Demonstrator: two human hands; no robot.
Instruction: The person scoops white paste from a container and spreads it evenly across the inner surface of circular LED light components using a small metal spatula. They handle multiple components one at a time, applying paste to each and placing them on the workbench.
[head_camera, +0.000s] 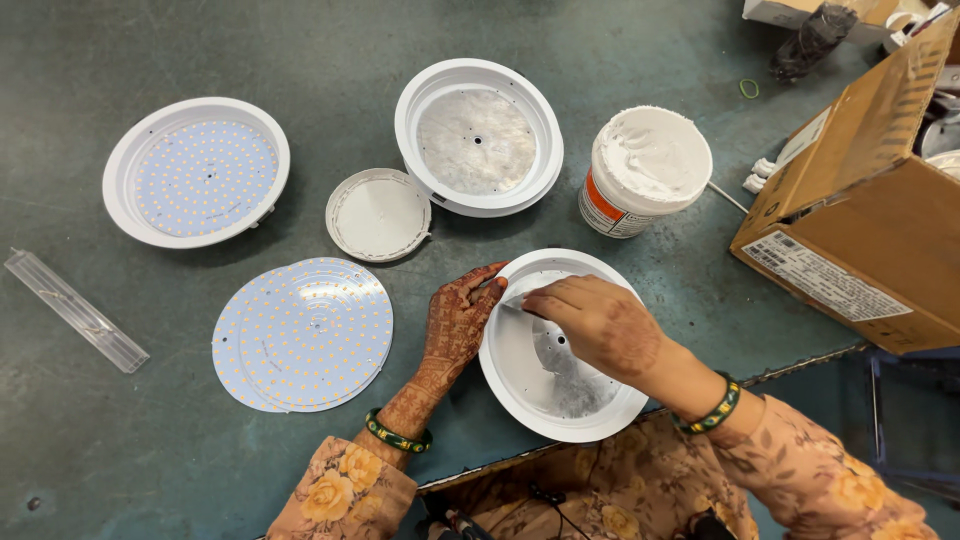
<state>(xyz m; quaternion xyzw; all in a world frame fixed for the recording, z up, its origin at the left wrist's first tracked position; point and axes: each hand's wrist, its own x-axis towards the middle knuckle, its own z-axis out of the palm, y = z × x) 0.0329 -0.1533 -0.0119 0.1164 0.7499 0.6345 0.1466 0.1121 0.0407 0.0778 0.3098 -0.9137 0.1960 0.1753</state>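
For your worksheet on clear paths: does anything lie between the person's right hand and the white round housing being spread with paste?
Nothing visible does: the right hand is already inside the white round housing, and the left hand steadies its rim.

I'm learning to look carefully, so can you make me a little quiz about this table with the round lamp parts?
1. True or false: the left hand steadies the rim of the near white housing.
2. What does the right hand press inside that housing? A) a small flat spreader B) a screwdriver C) a brush
3. What lies left of the left hand?

Key
1. True.
2. A; the spreader is partly hidden.
3. A stack of round LED boards.
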